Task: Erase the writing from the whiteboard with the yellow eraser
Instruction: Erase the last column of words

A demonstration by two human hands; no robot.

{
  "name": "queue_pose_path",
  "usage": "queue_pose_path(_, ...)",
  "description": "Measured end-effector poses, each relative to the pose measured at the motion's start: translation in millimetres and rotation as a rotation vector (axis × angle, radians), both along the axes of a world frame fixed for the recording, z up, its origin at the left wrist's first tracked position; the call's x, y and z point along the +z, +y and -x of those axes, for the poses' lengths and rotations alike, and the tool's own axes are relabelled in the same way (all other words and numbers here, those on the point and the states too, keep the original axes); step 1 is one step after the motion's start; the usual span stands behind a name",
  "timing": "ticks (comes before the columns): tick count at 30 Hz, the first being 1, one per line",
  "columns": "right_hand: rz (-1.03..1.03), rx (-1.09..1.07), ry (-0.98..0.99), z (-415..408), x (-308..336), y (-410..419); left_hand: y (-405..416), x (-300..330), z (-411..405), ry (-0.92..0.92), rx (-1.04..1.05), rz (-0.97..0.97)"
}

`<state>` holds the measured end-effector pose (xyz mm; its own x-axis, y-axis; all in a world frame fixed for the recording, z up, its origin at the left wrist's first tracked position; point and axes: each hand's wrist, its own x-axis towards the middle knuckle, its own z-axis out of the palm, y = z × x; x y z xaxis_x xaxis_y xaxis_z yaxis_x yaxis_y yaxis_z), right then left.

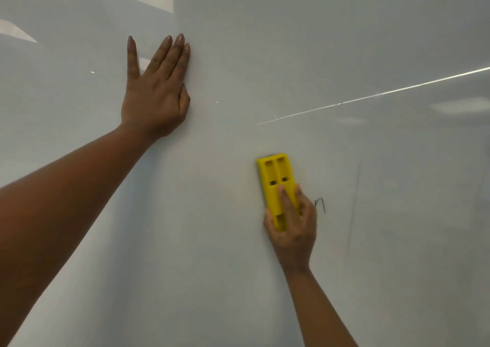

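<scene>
Yellow eraser looks light, rigid plastic; my right hand clamps its lower end against the whiteboard beside remaining writing; left hand lies flat, fingers spread.

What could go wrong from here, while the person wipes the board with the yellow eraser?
1. The remaining writing sits just right of the right hand, partly behind its fingers; a stroke that goes up or left would likely miss it.
2. The right hand holds only the lower part of the yellow eraser, so the eraser might tilt and wipe unevenly.
3. The left hand lies flat on the whiteboard and may leave smudges.
</scene>
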<state>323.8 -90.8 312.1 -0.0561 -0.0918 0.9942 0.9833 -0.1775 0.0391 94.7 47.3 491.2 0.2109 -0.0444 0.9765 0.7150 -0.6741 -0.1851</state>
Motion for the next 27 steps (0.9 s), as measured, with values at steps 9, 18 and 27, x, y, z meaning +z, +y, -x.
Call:
queue_pose_path(9, -0.252, 0.072, 0.497, -55.3, 4.2, -29.3, -3.1, -1.6, -2.1, -0.009, 0.011, -0.006)
queue_pose_path(18, -0.07, 0.06, 0.335, -8.5, -44.3, -16.1, -1.6, -1.5, -0.5, -0.002, -0.002, -0.008)
queue_pose_path(27, -0.212, 0.111, 0.582, -48.2, -35.3, -36.8, 0.5, -2.9, -1.5, -0.013, -0.008, -0.027)
